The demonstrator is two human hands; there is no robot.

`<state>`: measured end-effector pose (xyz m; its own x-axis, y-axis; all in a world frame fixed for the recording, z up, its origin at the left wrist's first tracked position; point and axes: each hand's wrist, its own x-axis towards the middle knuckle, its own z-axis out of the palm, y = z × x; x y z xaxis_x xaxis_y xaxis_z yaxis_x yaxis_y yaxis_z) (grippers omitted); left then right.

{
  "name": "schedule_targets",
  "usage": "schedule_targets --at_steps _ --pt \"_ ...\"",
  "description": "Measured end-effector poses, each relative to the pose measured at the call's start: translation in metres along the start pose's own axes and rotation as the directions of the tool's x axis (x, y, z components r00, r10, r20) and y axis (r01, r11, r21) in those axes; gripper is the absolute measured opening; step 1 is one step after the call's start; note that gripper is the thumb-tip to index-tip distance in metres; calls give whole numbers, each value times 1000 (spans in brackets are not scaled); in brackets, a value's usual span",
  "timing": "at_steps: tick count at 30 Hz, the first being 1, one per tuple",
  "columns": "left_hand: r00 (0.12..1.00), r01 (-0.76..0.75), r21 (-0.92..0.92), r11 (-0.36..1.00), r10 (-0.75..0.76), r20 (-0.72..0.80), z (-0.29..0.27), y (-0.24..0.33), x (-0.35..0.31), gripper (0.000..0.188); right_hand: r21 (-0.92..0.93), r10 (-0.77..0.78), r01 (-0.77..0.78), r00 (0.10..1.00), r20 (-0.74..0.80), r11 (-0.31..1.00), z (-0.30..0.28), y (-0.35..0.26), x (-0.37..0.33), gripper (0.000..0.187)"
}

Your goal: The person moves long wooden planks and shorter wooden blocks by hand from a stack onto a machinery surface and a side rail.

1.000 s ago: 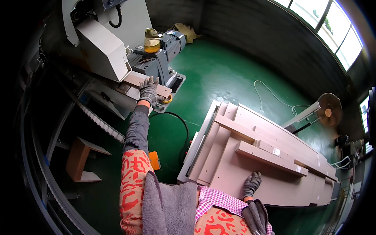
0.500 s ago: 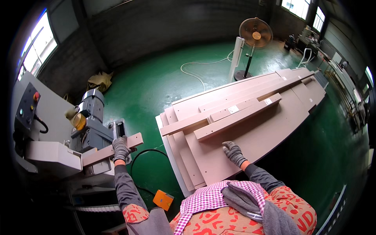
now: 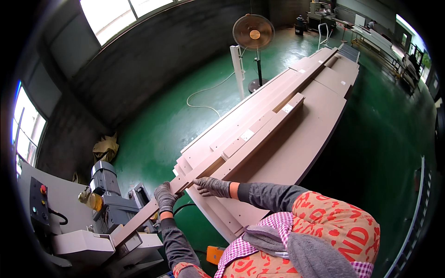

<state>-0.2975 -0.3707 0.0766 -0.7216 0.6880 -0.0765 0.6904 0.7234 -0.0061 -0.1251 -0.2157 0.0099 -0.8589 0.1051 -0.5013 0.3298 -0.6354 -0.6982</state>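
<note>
A narrow pinkish-beige strip of board [image 3: 136,225] slants from the machine [image 3: 85,246] toward the stack of boards [image 3: 278,171]. My left hand [image 3: 166,198], in a grey knit glove, is wrapped round this strip close to its far end. Just to its right, my right hand [image 3: 213,186], gloved alike, has its fingers curled where the strip's end meets the near end of a long strip lying on the stack. Which of the two it grips cannot be made out. Several boards of the same colour lie layered in the stack, some with small holes and white labels.
The machine carries a grey motor [image 3: 103,178] and a control panel [image 3: 39,201] with a red button. A standing fan [image 3: 253,32] and a white post [image 3: 237,69] are behind the stack. A dark cable crosses the green floor near an orange box [image 3: 215,254].
My right hand has moved left from the stack's surface to beside my left hand. The left hand and the strip's end have come up against the stack's near corner. The view has turned right.
</note>
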Motion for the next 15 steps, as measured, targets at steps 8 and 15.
schedule_targets --at_steps 8,15 --pt "970 -215 21 976 216 -111 18 68 17 88 365 -85 181 961 -263 913 -17 -17 53 51" --pt "939 -317 61 947 322 -122 7 9 -17 116 424 -120 321 892 -436 847 -93 -52 -8 37"
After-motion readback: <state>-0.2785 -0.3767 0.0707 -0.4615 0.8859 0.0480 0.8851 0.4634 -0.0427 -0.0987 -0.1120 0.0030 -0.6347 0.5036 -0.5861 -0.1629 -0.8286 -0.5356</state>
